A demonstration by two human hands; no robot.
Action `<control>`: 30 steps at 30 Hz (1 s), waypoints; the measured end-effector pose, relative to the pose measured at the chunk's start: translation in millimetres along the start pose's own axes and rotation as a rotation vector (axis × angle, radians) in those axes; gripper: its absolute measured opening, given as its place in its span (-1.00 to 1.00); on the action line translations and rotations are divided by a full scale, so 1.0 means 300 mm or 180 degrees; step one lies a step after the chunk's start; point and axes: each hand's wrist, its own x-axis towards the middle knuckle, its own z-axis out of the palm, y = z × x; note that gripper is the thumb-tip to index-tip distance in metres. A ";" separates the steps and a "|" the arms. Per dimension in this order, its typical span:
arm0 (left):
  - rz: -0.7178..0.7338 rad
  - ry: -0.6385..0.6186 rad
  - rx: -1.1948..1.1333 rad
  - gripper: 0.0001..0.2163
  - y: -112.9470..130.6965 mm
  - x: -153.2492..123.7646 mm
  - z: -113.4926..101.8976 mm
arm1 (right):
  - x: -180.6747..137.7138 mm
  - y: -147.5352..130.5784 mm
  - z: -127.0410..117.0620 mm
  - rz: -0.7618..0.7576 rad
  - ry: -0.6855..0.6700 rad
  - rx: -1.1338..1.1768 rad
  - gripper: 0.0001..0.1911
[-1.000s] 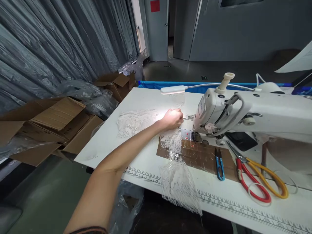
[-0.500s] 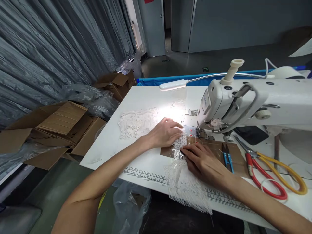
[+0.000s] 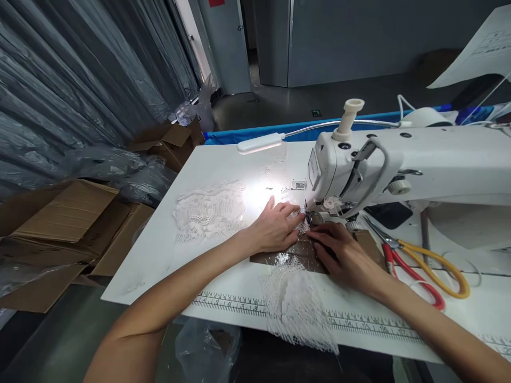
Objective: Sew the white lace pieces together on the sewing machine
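Observation:
A white lace strip (image 3: 297, 303) hangs over the table's front edge and runs up across a brown, tape-covered sheet (image 3: 303, 255) towards the sewing machine (image 3: 319, 170). Pressed on the lace just left of the presser foot (image 3: 309, 217), my left hand (image 3: 275, 226) lies flat with its fingers apart. My right hand (image 3: 345, 255) pinches the lace edge just in front of the foot, thumb tucked under; its fingertips partly cover the fabric. More white lace (image 3: 209, 210) lies gathered on the table left of my left hand.
Scissors (image 3: 419, 260) with red and yellow handles lie right of my right hand. A lit lamp (image 3: 261, 142) on a bendable neck hangs over the table. A printed ruler (image 3: 231, 303) follows the front edge. Open cardboard boxes (image 3: 67, 213) stand left on the floor.
My right hand has moved forward to the presser foot and now covers the blue thread snips. My left hand's fingers have spread beside the needle. The view has turned slightly right.

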 end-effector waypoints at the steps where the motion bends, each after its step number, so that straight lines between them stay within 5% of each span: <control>1: -0.0011 0.0013 -0.0010 -0.63 -0.001 -0.001 0.002 | -0.002 -0.001 -0.001 0.0045 0.0041 0.0025 -0.67; 30: -0.0178 0.0257 -0.0218 -0.71 -0.037 0.032 0.053 | 0.065 -0.100 0.019 0.0476 -0.0331 -0.1766 -0.61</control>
